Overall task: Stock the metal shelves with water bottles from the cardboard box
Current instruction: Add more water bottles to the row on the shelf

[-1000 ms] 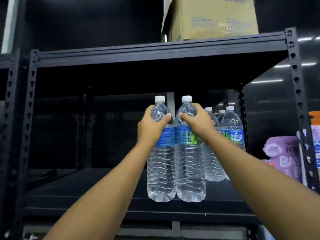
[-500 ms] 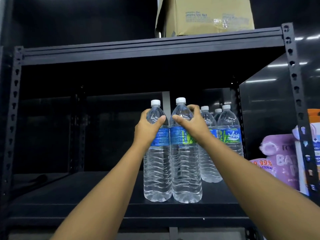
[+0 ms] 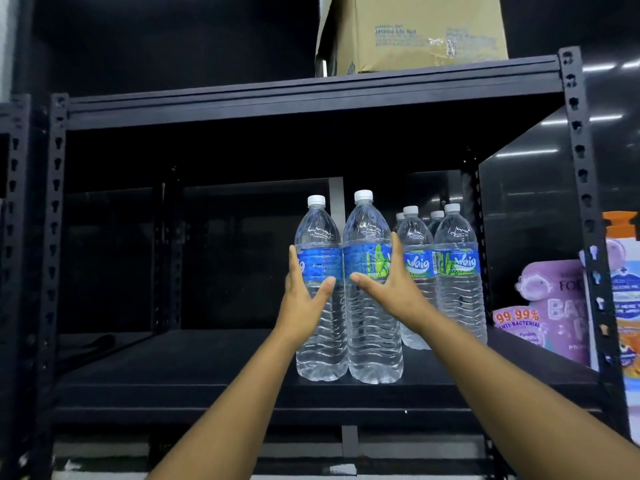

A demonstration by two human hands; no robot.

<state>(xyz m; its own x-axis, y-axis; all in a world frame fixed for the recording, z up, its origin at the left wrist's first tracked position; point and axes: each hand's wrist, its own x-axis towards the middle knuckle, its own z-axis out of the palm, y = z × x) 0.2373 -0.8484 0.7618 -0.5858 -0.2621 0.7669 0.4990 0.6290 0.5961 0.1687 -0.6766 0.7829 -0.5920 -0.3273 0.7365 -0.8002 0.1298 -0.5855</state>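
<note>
The left hand (image 3: 302,299) is spreading its straight fingers along the 9 o'clock side of the left water bottle (image 3: 320,289), thumb lying across the front just under the blue label; it is touching the bottle rather than wrapping it. The right hand (image 3: 394,289) is doing the same on the right water bottle (image 3: 372,289), fingers reaching up its 3 o'clock flank and thumb pointing toward 9 o'clock across the front. Both hands are open, flat against the plastic.

The two bottles are standing upright and touching each other on the black metal shelf (image 3: 207,372), near its front edge. At 2 o'clock from them a cluster of Waig bottles (image 3: 453,271) is standing upright further back, against the shelf's right end. At 12 o'clock, on the upper shelf board (image 3: 277,95), a cardboard box (image 3: 415,29) is sitting. At 3 o'clock, beyond the perforated upright (image 3: 581,188), purple anti-bacterial refill pouches (image 3: 550,306) are showing.
</note>
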